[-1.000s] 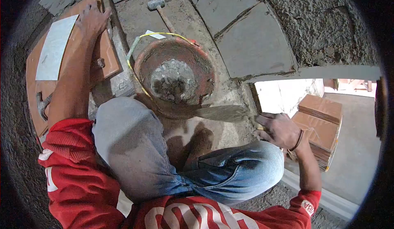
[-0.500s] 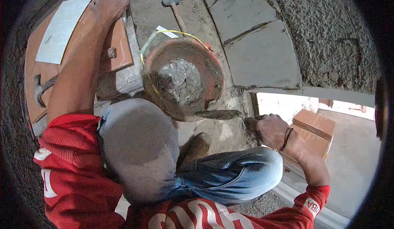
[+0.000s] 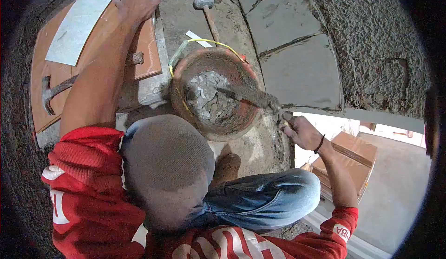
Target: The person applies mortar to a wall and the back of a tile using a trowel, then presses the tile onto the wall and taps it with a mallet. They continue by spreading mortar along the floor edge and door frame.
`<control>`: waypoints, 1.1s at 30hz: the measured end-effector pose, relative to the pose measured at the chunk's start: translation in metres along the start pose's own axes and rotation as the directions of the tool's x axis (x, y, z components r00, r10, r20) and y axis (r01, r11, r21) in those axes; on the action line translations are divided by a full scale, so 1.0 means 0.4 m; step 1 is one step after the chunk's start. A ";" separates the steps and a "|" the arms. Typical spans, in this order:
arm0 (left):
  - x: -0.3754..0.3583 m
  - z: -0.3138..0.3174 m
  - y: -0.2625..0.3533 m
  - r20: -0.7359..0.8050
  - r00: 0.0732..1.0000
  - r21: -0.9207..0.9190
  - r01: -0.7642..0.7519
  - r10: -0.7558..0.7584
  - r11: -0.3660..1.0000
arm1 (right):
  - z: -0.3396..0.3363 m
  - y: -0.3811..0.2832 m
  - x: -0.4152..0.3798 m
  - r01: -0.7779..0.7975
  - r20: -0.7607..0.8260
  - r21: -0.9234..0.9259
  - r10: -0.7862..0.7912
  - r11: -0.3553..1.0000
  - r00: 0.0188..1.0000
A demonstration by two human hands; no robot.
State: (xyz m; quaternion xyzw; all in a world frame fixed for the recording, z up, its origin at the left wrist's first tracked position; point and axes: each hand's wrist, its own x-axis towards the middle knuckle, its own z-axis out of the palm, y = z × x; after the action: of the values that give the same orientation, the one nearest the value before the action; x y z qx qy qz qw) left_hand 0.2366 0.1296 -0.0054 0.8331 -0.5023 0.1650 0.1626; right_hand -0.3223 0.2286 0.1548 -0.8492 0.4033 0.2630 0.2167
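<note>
Trowel [image 3: 248, 96] gripped by the right hand [image 3: 304, 132] points left over the bucket [image 3: 237, 68], while the left hand [image 3: 136, 3], arm outstretched, lies open on the far-left tiles [image 3: 148, 50]

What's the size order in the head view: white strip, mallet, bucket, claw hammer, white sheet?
Largest to smallest:
1. Bucket
2. White sheet
3. Mallet and claw hammer: unsure, since the hammer is partly hidden
4. White strip

head view looks down near the basin [image 3: 239, 73]; edges seem murky.
</note>
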 end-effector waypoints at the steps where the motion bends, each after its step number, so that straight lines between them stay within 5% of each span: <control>1: 0.004 -0.007 0.004 0.022 1.000 0.015 -0.004 0.003 1.000 | 0.030 0.031 0.001 0.011 0.085 0.125 -0.022 0.992 0.996; 5: -0.002 -0.022 0.028 0.062 0.996 -0.060 0.073 -0.069 0.996 | 0.117 0.009 -0.048 -0.036 -0.145 0.160 0.060 0.986 0.988; 7: -0.002 -0.047 0.043 0.150 0.984 -0.055 0.107 -0.098 0.993 | 0.154 0.042 -0.053 -0.088 0.050 0.000 0.087 0.996 0.995; 8: 0.000 -0.078 0.048 0.239 0.964 -0.042 0.130 -0.117 0.991 | 0.161 0.025 -0.064 -0.051 -0.070 0.077 0.056 0.996 0.996; 9: 0.001 -0.061 0.044 0.206 0.973 -0.053 0.119 -0.106 0.991 | 0.158 0.004 -0.080 0.000 -0.194 0.147 0.029 0.989 0.981; 11: 0.003 -0.080 0.031 0.169 0.981 -0.065 0.108 -0.096 0.992 | 0.186 -0.010 -0.096 -0.165 -0.209 0.150 0.194 0.975 0.959; 14: -0.012 -0.093 0.045 0.076 0.992 -0.070 0.103 -0.097 0.992 | 0.205 0.041 -0.103 -0.110 -0.135 0.039 0.115 0.993 0.984; 17: -0.012 -0.144 0.049 0.141 0.984 -0.140 0.131 -0.111 0.981 | 0.096 0.012 -0.124 0.070 -0.295 0.251 0.007 0.965 0.955; 19: -0.009 -0.158 0.051 0.166 0.979 -0.135 0.141 -0.118 0.981 | 0.011 -0.036 -0.150 0.053 -0.342 0.524 0.153 0.850 0.927; 20: -0.010 -0.161 0.047 0.211 0.971 -0.151 0.143 -0.109 0.978 | 0.045 0.046 -0.145 0.059 -0.413 0.517 0.189 0.854 0.891; 21: -0.017 -0.162 0.041 0.196 0.974 -0.147 0.145 -0.115 0.978 | 0.045 0.032 -0.141 0.205 -0.599 0.603 0.268 0.771 0.754; 23: -0.013 -0.166 0.049 0.226 0.969 -0.146 0.136 -0.101 0.980 | -0.097 -0.055 -0.170 0.260 -0.513 0.773 0.329 0.579 0.793; 25: 0.005 -0.193 0.063 0.274 0.955 -0.162 0.159 -0.111 0.974 | -0.237 -0.155 -0.194 0.371 -0.464 0.850 0.199 0.375 0.863; 27: 0.017 -0.224 0.093 0.333 0.935 -0.173 0.184 -0.118 0.968 | -0.311 -0.247 -0.211 0.513 -0.511 0.858 0.124 0.014 0.851; 28: 0.032 -0.238 0.114 0.402 0.903 -0.164 0.231 -0.149 0.959 | -0.335 -0.275 -0.208 0.519 -0.517 0.854 0.127 0.015 0.847; 30: 0.048 -0.275 0.176 0.465 0.869 -0.159 0.268 -0.167 0.950 | -0.368 -0.308 -0.188 0.513 -0.516 0.754 0.114 -0.411 0.849; 33: 0.060 -0.302 0.293 0.506 0.852 -0.189 0.260 -0.133 0.947 | -0.356 -0.257 -0.111 0.445 -0.494 0.732 0.047 -0.517 0.868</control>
State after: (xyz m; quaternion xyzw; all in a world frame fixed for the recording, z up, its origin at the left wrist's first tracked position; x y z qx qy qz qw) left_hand 0.1294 0.1115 0.1253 0.8675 -0.4552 -0.1322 0.1510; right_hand -0.2251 0.2311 0.3075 -0.3395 0.2633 -0.3867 0.8160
